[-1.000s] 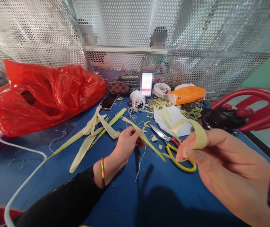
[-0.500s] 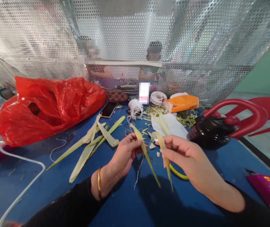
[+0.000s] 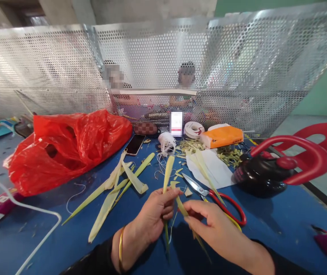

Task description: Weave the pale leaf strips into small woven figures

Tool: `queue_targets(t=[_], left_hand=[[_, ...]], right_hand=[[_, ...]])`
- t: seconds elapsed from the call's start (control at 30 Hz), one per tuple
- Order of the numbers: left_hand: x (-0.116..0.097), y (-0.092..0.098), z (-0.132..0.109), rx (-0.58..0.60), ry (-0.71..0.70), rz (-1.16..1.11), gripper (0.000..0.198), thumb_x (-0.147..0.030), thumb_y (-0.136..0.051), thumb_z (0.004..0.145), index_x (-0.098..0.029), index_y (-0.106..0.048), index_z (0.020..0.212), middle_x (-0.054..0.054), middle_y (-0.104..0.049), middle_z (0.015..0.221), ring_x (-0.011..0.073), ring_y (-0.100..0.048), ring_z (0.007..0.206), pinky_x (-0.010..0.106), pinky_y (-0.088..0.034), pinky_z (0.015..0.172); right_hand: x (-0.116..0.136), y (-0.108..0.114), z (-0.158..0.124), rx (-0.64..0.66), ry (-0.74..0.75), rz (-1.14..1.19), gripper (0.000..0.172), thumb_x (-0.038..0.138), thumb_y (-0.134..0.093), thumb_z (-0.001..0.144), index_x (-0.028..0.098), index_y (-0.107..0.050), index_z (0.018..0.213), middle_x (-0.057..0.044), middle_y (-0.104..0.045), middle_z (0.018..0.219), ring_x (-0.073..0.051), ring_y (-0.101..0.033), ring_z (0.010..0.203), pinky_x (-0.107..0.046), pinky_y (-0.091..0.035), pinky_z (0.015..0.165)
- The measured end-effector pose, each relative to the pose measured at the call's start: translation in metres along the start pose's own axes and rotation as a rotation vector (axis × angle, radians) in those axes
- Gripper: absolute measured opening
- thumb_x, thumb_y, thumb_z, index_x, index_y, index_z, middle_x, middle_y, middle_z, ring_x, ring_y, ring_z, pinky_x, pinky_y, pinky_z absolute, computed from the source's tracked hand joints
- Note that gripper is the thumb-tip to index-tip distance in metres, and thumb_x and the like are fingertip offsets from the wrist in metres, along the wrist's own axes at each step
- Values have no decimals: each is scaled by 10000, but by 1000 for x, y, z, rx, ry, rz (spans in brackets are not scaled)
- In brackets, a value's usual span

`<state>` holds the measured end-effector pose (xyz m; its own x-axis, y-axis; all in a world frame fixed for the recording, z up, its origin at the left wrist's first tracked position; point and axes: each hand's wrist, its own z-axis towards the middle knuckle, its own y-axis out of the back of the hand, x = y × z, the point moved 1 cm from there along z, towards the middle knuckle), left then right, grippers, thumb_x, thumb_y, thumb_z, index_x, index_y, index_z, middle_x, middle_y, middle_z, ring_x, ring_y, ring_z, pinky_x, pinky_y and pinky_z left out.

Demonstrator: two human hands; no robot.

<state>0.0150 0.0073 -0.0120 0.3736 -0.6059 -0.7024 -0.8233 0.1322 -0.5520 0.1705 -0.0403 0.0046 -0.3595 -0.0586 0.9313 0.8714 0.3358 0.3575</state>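
A pale yellow-green husk strip [image 3: 168, 172] stands upright in my left hand [image 3: 156, 212], pinched between thumb and fingers. My right hand [image 3: 211, 225] pinches a second, narrower husk strip [image 3: 182, 206], its upper end close against the left thumb; whether the left fingers also grip it I cannot tell. A thin white thread [image 3: 173, 221] hangs between the two hands. Just beyond my right hand lie scissors [image 3: 200, 189] with red handles. Several loose husk leaves [image 3: 103, 212] lie left of my hands.
A red plastic bag [image 3: 74, 149] fills the left, near a phone [image 3: 135, 145]. At the back are a ball of white string [image 3: 167, 143], a tape roll [image 3: 194, 130] and an orange packet [image 3: 223, 136]. A black kettle-shaped pot [image 3: 263, 175] stands right. Two people sit behind the perforated metal screen [image 3: 152, 46].
My hands have come closer together, bringing the two strips side by side. The left strip is turned more upright. The view has tilted up, and the scissors now show.
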Motion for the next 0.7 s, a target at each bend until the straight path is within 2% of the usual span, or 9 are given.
queue_targets(t=[0.23, 0.37, 0.53, 0.7], left_hand=[[-19, 8, 6, -121, -181, 31, 318, -345, -808, 661, -92, -674, 799, -120, -245, 469, 5, -161, 400, 157, -109, 381], [-26, 13, 8, -150, -241, 32, 304, -325, -798, 678, -88, -691, 836, -111, -277, 484, 0, -198, 396, 150, -134, 379], [-30, 18, 12, -192, -268, -18, 276, -305, -777, 696, -83, -693, 835, -112, -283, 485, -4, -196, 383, 151, -139, 373], [-32, 21, 15, -246, -278, -82, 260, -309, -765, 715, -94, -669, 826, -121, -248, 481, -3, -178, 369, 155, -130, 366]], right_hand=[[5, 1, -5, 114, -120, 22, 133, 160, -492, 818, 207, -613, 791, 47, -506, 597, -109, -495, 518, -212, -371, 498], [9, 3, -6, 157, -172, 81, 136, 153, -499, 799, 189, -630, 810, 60, -493, 561, -92, -489, 479, -196, -370, 482], [7, 11, -4, 147, -222, 174, 133, 148, -505, 788, 173, -629, 827, 68, -514, 523, -85, -517, 450, -193, -376, 485], [9, 22, -1, 50, -256, 231, 141, 179, -522, 797, 167, -658, 835, 67, -505, 493, -80, -507, 446, -195, -372, 503]])
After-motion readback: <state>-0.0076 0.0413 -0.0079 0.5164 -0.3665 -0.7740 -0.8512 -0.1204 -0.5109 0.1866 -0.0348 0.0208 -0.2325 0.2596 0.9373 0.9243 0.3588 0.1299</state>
